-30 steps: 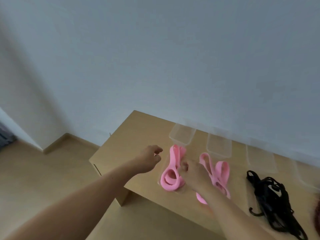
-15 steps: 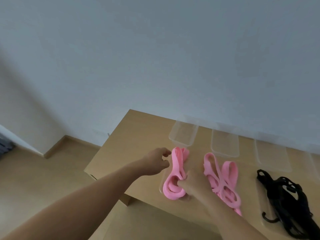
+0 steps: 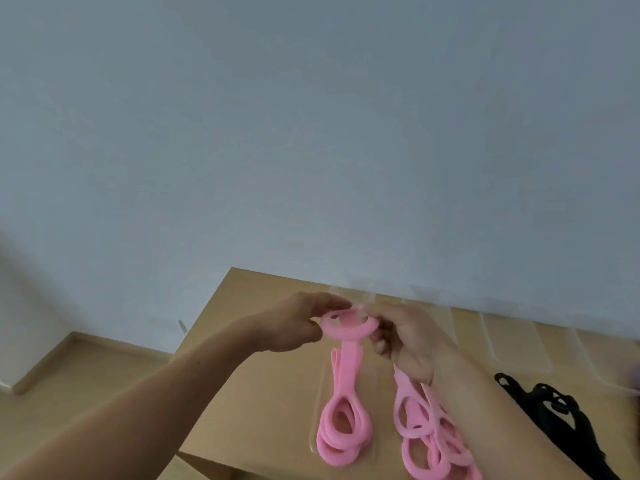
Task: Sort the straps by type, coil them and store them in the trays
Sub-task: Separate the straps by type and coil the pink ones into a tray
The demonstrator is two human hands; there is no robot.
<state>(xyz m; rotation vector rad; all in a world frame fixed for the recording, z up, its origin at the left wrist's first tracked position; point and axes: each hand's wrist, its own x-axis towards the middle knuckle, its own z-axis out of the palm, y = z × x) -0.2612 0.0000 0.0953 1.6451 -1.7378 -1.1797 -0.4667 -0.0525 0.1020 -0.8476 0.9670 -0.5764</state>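
Head view: table (image 3: 242,393) is seen below both hands, clear tray (image 3: 372,403) on it. Strap (image 3: 347,358) is pinched as a small coil between left hand (image 3: 301,323) and right hand (image 3: 405,341); its tail hangs into the tray. Judged light, soft, floppy; best gripped across the coil's turns.

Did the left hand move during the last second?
Yes: the left hand went toward the far clear tray and now pinches the lifted pink strap.

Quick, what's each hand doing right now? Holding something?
Left hand: fingers pinch the left side of the pink strap loop.
Right hand: fingers curl round the right side of the same loop.
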